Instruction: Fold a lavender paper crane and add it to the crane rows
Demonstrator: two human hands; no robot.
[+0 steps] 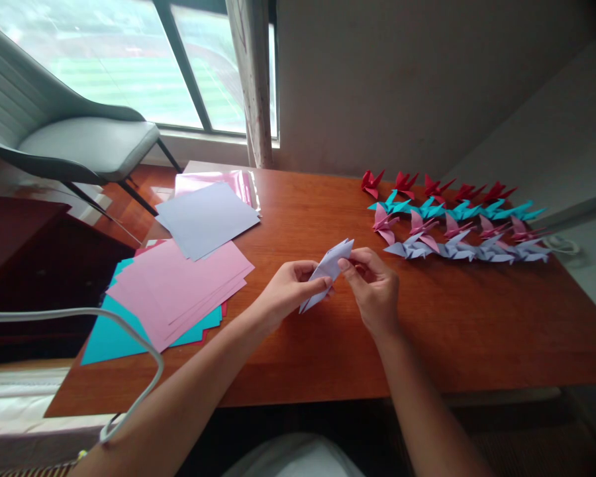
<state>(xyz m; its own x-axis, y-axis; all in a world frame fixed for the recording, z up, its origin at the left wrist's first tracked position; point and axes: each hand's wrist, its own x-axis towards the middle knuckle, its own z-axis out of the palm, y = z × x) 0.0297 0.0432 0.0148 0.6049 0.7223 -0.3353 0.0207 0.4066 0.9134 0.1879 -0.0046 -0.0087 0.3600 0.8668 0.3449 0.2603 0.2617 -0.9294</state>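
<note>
Head view | tabletop (298,364): reddish-brown, paper sheets (179,278) left, rows of paper birds (432,207) right | room: grey chair (89,142) near window (114,79), curtain (255,79) | left grip (291,286), right grip (380,291) both pinch pale folded paper (328,264) above tabletop's middle

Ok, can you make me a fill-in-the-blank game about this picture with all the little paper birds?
1. The folded pale lavender paper piece is held by the left hand and also by the ____ one.
2. The small, pointed paper birds stand in ____ rows.
3. The bird row farthest from the person is ____.
4. The loose pink paper sheets lie toward the ____ end of the brown wooden table.

Missing words: right; four; red; left.
</note>
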